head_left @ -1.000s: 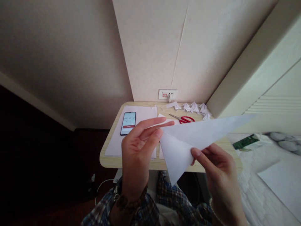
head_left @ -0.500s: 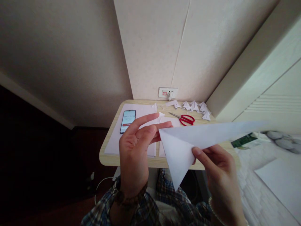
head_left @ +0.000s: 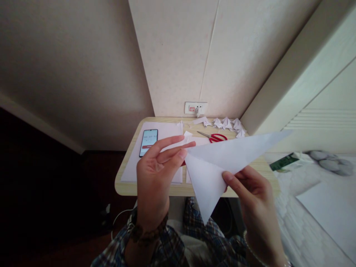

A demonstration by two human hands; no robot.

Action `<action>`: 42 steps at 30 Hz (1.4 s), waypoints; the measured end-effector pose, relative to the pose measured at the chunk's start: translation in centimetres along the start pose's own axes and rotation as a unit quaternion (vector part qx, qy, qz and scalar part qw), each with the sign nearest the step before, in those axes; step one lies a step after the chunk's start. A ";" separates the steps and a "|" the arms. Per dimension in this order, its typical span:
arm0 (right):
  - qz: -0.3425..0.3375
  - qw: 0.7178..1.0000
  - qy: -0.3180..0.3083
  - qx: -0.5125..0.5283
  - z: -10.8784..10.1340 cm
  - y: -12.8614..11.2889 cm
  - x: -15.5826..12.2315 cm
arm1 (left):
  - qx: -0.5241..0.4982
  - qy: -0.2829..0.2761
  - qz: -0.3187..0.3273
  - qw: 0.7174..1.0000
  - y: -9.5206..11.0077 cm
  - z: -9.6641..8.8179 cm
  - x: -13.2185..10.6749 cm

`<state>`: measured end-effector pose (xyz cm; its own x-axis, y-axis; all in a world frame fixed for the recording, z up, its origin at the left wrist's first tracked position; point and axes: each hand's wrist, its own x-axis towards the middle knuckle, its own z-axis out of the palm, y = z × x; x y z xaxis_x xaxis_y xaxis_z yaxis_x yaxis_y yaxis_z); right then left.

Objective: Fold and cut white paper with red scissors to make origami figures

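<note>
While right hand (head_left: 256, 198) pinches smooth paper (head_left: 230, 154), triangular flap (head_left: 204, 187) points down.

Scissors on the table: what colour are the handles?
The handles are red, best seen in the head view.

1. Dim, soft light; the right side, around the bed (head_left: 289, 211), is brighter than the left.
2. Deep shadow swallows the floor (head_left: 55, 196) at near left.
3. The folded paper (head_left: 230, 154) stands out palest.
4. Wide-angle stretching towards the edges.
5. Slight haze; digits on the glowing phone (head_left: 148, 141) blur.
</note>
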<state>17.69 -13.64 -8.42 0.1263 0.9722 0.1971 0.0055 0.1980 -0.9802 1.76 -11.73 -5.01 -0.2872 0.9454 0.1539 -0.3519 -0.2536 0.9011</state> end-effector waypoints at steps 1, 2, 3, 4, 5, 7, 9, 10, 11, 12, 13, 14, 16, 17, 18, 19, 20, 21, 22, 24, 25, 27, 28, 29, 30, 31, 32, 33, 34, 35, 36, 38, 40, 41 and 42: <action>0.001 1.000 0.001 0.002 0.0 0.0 0.0 | 0.001 0.007 0.005 1.000 0.1 0.1 -0.1; 0.001 1.000 0.001 0.004 0.0 0.0 0.0 | 0.002 0.015 0.010 1.000 0.2 0.2 -0.1; 0.001 1.000 0.000 0.006 0.0 0.0 0.0 | 0.003 0.021 0.016 1.000 0.3 0.3 -0.2; 0.000 1.000 0.001 0.009 0.0 0.1 0.0 | 0.005 0.021 0.021 1.000 0.4 0.4 -0.3; 0.001 1.000 0.003 0.010 0.0 0.0 0.0 | 0.008 0.017 0.025 1.000 0.4 0.5 -0.4; 0.006 1.000 0.008 0.009 0.1 0.0 -0.1 | 0.011 0.010 0.031 0.999 0.5 0.5 -0.5; 0.011 1.000 0.009 0.008 0.2 -0.1 -0.1 | 0.010 0.008 0.034 0.999 0.4 0.5 -0.5; 0.015 1.000 0.009 0.006 0.2 -0.1 -0.1 | 0.009 0.010 0.035 0.999 0.4 0.4 -0.6; 0.015 1.000 0.011 0.004 0.2 -0.2 -0.1 | 0.008 0.014 0.036 0.999 0.4 0.4 -0.6; 0.014 1.000 0.011 0.002 0.2 -0.2 -0.1 | 0.007 0.015 0.035 0.999 0.4 0.4 -0.5; 0.012 1.000 0.010 0.001 0.2 -0.2 -0.1 | 0.005 0.016 0.033 0.999 0.4 0.4 -0.5; 0.011 1.000 0.010 -0.002 0.2 -0.2 -0.1 | 0.004 0.016 0.030 0.999 0.5 0.4 -0.5; 0.010 1.000 0.010 -0.006 0.2 -0.2 0.0 | 0.000 0.015 0.025 1.000 0.5 0.4 -0.6; 0.012 1.000 0.014 -0.008 0.3 -0.2 0.0 | -0.004 0.015 0.023 1.000 0.6 0.4 -0.6; 0.015 1.000 0.017 -0.009 0.3 -0.2 0.0 | -0.007 0.015 0.020 1.000 0.6 0.4 -0.6; 0.017 1.000 0.020 -0.010 0.3 -0.2 -0.1 | -0.012 0.015 0.018 1.000 0.6 0.4 -0.6; 0.017 1.000 0.020 -0.009 0.3 -0.2 -0.1 | -0.016 0.014 0.013 1.000 0.7 0.4 -0.5; 0.016 1.000 0.017 -0.007 0.4 -0.2 -0.1 | -0.021 0.011 0.007 1.000 0.7 0.3 -0.5; 0.014 1.000 0.016 -0.005 0.4 -0.2 -0.1 | -0.026 0.005 -0.001 1.000 0.6 0.2 -0.5; 0.009 1.000 0.014 -0.003 0.4 -0.2 -0.2 | -0.033 -0.010 -0.020 0.999 0.6 -0.1 -0.5; 0.006 1.000 0.014 -0.002 0.4 -0.2 -0.2 | -0.035 -0.016 -0.028 0.999 0.5 -0.2 -0.5; 0.006 1.000 0.016 -0.005 0.4 -0.2 -0.3 | -0.035 -0.017 -0.034 0.999 0.4 -0.4 -0.5; 0.008 1.000 0.018 -0.009 0.4 -0.2 -0.3 | -0.034 -0.014 -0.034 0.999 0.4 -0.5 -0.5; 0.010 1.000 0.022 -0.014 0.4 -0.2 -0.3 | -0.034 -0.012 -0.031 0.999 0.4 -0.5 -0.5; 0.012 0.999 0.024 -0.020 0.4 -0.2 -0.4 | -0.034 -0.011 -0.027 0.999 0.3 -0.5 -0.5; 0.014 0.999 0.025 -0.025 0.4 -0.2 -0.4 | -0.034 -0.011 -0.024 0.999 0.3 -0.5 -0.4; 0.015 0.999 0.022 -0.030 0.4 -0.1 -0.3 | -0.035 -0.012 -0.020 0.999 0.3 -0.5 -0.4; 0.015 0.999 0.018 -0.034 0.4 -0.1 -0.3 | -0.035 -0.012 -0.017 0.999 0.2 -0.5 -0.4; 0.015 0.999 0.014 -0.037 0.4 -0.1 -0.2 | -0.033 -0.012 -0.016 0.999 0.2 -0.5 -0.4; 0.013 0.999 0.012 -0.039 0.4 -0.1 -0.2 | -0.030 -0.012 -0.015 0.999 0.2 -0.5 -0.3; 0.010 0.999 0.010 -0.040 0.4 0.0 -0.1 | -0.027 -0.010 -0.015 0.999 0.2 -0.5 -0.3; 0.006 0.999 0.012 -0.040 0.5 0.0 0.0 | -0.018 -0.004 -0.014 1.000 0.1 -0.6 -0.2; 0.006 0.999 0.014 -0.035 0.6 0.0 0.0 | -0.012 0.004 -0.012 1.000 -0.1 -0.7 -0.1; 0.007 0.999 0.012 -0.033 0.6 0.0 0.0 | -0.011 0.008 -0.010 1.000 -0.2 -0.7 -0.1; 0.009 0.999 0.008 -0.033 0.7 0.0 0.0 | -0.011 0.011 -0.010 1.000 -0.4 -0.8 0.0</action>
<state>17.02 -13.54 -8.38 0.1426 0.9734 0.1794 0.0685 0.1711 -0.9829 1.21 -11.77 -5.65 -0.3001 0.9454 0.1274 -0.3768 -0.2402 0.8946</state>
